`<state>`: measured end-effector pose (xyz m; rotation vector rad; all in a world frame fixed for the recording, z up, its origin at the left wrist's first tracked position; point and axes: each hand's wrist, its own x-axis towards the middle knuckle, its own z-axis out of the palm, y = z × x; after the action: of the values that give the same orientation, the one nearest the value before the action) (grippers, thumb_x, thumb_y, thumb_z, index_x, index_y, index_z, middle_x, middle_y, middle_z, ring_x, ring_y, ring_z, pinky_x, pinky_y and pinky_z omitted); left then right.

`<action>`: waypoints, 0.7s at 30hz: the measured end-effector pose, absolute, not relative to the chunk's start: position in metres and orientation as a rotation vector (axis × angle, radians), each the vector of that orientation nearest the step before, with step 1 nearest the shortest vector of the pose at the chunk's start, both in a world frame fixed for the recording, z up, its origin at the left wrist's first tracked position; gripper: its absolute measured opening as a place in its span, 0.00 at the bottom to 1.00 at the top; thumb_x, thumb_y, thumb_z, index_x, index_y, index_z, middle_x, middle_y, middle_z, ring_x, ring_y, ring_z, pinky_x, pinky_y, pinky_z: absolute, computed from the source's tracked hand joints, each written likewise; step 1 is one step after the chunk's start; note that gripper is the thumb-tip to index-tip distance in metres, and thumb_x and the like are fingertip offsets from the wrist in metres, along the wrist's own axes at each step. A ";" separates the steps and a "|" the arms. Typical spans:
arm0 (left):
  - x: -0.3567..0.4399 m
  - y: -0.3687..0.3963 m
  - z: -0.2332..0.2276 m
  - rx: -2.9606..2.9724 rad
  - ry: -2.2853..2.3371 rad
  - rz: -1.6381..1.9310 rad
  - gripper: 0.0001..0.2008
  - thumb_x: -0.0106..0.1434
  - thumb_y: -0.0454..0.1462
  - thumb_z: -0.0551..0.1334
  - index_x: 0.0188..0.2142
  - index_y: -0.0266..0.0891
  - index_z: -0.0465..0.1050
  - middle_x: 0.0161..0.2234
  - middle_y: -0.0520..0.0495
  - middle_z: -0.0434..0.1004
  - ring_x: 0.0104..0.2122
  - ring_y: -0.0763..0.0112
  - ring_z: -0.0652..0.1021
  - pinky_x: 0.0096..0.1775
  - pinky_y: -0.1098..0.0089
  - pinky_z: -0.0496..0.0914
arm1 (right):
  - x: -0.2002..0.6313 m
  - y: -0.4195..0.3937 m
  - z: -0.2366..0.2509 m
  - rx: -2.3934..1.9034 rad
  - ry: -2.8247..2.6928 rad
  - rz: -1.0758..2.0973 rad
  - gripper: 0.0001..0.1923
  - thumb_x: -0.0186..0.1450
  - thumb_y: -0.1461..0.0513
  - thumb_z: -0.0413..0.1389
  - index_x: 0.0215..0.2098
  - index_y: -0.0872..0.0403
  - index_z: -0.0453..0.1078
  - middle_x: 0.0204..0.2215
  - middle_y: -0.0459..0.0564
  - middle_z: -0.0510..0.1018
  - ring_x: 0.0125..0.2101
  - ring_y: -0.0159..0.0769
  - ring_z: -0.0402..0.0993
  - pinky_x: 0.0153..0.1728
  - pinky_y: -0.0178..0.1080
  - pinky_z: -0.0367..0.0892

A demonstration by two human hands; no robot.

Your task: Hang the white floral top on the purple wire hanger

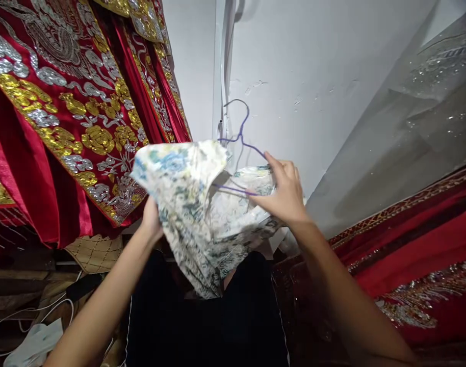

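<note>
A white garment with a blue and green floral print (195, 214) hangs in front of me, bunched over a thin purple wire hanger (238, 137). My left hand (152, 219) grips the garment from underneath at its left side, mostly hidden by the cloth. My right hand (284, 191) pinches the hanger's right arm together with the fabric there. The hanger's hook pokes up above the cloth against the white wall.
Red robes with gold and silver embroidery (76, 117) hang at the left. More red embroidered cloth (420, 255) and a clear plastic cover (416, 127) lie at the right. A white wall (302, 76) is ahead. White cables (26, 316) and clutter lie at lower left.
</note>
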<state>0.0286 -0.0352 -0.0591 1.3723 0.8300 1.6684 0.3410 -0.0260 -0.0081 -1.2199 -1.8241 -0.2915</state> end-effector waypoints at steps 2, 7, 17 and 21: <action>0.038 -0.044 -0.089 1.151 0.852 1.584 0.38 0.67 0.64 0.49 0.56 0.38 0.72 0.57 0.38 0.77 0.64 0.49 0.70 0.64 0.48 0.65 | 0.346 -0.018 -0.001 -1.278 -1.774 -0.327 0.51 0.54 0.52 0.67 0.72 0.45 0.54 0.52 0.58 0.67 0.54 0.61 0.65 0.54 0.63 0.64; 0.065 -0.064 -0.141 1.112 1.030 1.375 0.39 0.54 0.50 0.74 0.62 0.40 0.69 0.64 0.40 0.70 0.67 0.49 0.65 0.69 0.55 0.57 | 0.337 -0.011 0.009 -1.207 -1.923 -0.375 0.52 0.53 0.51 0.68 0.72 0.45 0.54 0.57 0.59 0.66 0.57 0.64 0.63 0.56 0.65 0.60; 0.076 -0.118 -0.163 0.859 0.989 1.182 0.34 0.58 0.43 0.73 0.63 0.40 0.70 0.61 0.38 0.74 0.62 0.50 0.72 0.66 0.53 0.61 | 0.308 -0.087 -0.047 -0.559 -1.761 0.291 0.23 0.62 0.58 0.62 0.56 0.44 0.73 0.62 0.52 0.68 0.64 0.54 0.62 0.60 0.56 0.62; 0.099 -0.131 -0.176 0.706 1.019 1.224 0.34 0.57 0.42 0.74 0.62 0.42 0.70 0.61 0.40 0.74 0.64 0.52 0.71 0.66 0.56 0.63 | 0.281 -0.109 -0.130 -0.911 -1.155 0.623 0.10 0.66 0.54 0.60 0.41 0.50 0.74 0.38 0.50 0.77 0.40 0.41 0.74 0.43 0.42 0.70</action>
<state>0.0990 -0.1307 -0.1758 0.7061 1.0194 1.2240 0.2810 -0.1092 -0.1297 -0.9106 -1.1547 0.6225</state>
